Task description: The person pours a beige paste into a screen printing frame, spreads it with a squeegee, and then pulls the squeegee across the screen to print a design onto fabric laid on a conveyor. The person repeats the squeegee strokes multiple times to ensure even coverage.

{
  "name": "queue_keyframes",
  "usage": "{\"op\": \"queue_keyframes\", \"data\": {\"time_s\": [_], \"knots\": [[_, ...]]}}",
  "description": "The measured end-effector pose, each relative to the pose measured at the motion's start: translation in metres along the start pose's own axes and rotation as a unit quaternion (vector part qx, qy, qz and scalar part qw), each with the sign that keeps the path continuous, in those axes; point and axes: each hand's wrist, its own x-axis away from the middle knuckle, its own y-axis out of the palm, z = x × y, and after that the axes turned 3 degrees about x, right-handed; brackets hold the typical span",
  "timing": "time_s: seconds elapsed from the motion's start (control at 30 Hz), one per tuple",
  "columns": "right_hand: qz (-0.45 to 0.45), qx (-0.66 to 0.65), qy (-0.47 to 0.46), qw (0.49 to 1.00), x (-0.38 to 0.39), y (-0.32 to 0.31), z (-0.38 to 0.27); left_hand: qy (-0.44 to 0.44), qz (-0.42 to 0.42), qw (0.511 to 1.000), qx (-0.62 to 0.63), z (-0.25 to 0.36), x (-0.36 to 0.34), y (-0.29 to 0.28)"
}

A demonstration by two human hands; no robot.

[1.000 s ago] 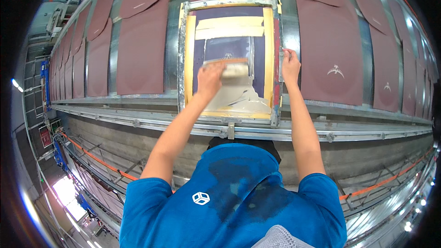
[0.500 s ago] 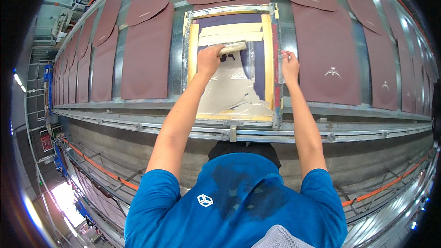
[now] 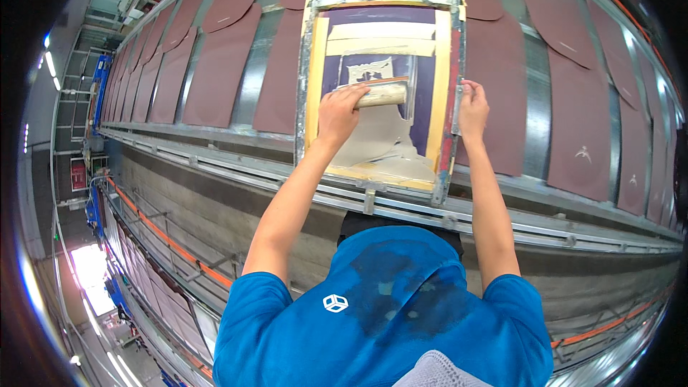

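Observation:
A screen-printing frame (image 3: pixel 302 107) with yellow-taped inner edges sits over the table in front of me. Pale grey-beige ink (image 3: pixel 369 136) spreads across the near half of its dark purple mesh. My left hand (image 3: pixel 338 116) is closed round the left end of a squeegee (image 3: pixel 385 93), which lies crosswise over the ink. Beyond the blade shows a pale ink patch with dark, uneven markings. At the frame's right side, my right hand (image 3: pixel 474 107) has its fingers curled on the edge; part of the grip is hidden.
Brown-maroon flat panels (image 3: pixel 222 75) with rounded ends lie in rows along the metal table. A panel to the right bears a pale emblem (image 3: pixel 583 153). A metal rail (image 3: pixel 530 226) runs along the near edge. Behind me, an orange strip (image 3: pixel 172 252) borders another table.
The frame has shifted left along the table relative to the panels, both hands travelling with it. Within it, the squeegee has come nearer to me, exposing the marked patch beyond it.

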Motion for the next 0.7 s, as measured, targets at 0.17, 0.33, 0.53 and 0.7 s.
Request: {"op": "queue_keyframes", "data": {"time_s": [0.17, 0.33, 0.53, 0.7], "knots": [[0.005, 0.013, -0.007, 1.0, 0.011, 0.036, -0.072, 0.001, 0.019, 1.0, 0.003, -0.049, -0.017, -0.06], [-0.022, 0.069, 0.008, 0.997, 0.029, -0.022, -0.036, -0.028, -0.002, 1.0, 0.008, -0.001, 0.009, -0.02], [0.0, 0.082, 0.014, 0.997, 0.034, -0.015, -0.008, -0.03, -0.059, 0.998, 0.017, -0.028, -0.032, -0.006], [0.01, 0.086, -0.009, 0.996, 0.031, 0.0, 0.037, -0.038, -0.096, 0.995, -0.009, -0.05, -0.071, 0.054]]}}
